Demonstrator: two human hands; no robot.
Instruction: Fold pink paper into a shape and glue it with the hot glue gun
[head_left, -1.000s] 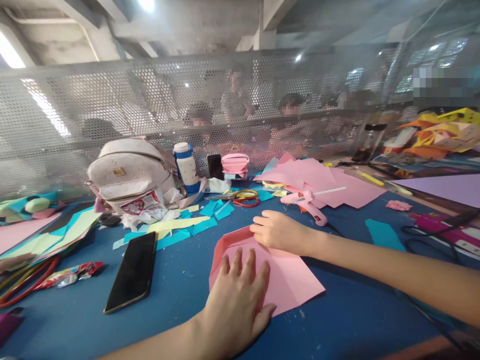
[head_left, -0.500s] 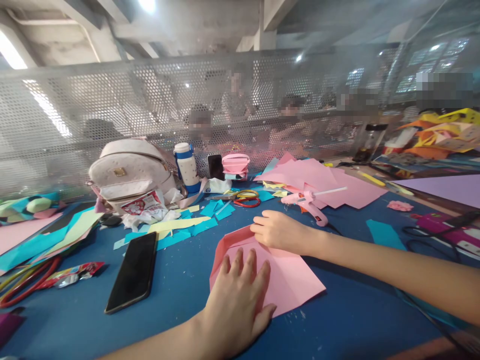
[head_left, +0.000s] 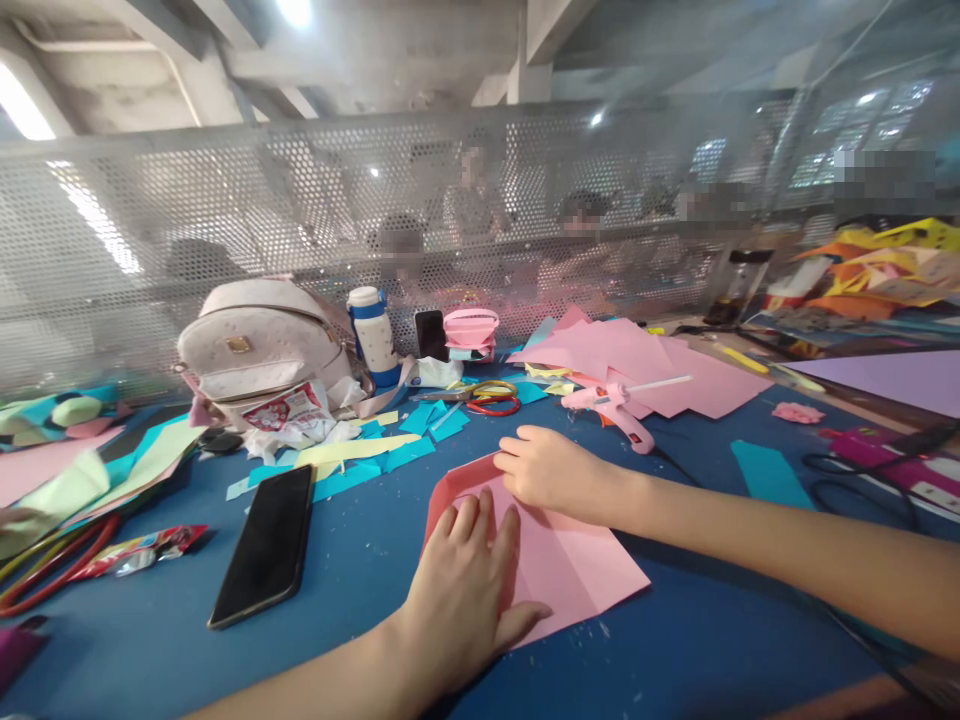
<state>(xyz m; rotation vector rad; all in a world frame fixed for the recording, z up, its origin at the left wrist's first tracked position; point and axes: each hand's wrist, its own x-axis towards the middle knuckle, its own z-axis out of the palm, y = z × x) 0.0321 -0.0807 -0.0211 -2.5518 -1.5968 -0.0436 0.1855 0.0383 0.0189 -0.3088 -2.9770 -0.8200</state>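
Observation:
A sheet of pink paper (head_left: 577, 560) lies on the blue table, its far and left edges folded up into a darker pink flap. My left hand (head_left: 465, 580) rests on the paper's left part, palm down with fingers spread and thumb stretched out to the right. At the far edge, my right hand (head_left: 551, 470) has its fingers curled around the folded border of the sheet; its fingertips are partly hidden. Just beyond the right hand lies a pink hot glue gun (head_left: 615, 405) with a glue stick in its back.
A black phone (head_left: 266, 545) lies left of my hands. Behind are scissors (head_left: 491, 390), blue paper scraps (head_left: 442, 415), a white backpack (head_left: 259, 330), a bottle (head_left: 373, 335) and stacked pink sheets (head_left: 675, 365). Another person's hand (head_left: 19, 530) is at the left edge, by pale green paper.
My left hand has slid slightly left on the paper, and my right hand has shifted a little left and nearer. Another person's hand and a lifted pale green sheet have appeared at left.

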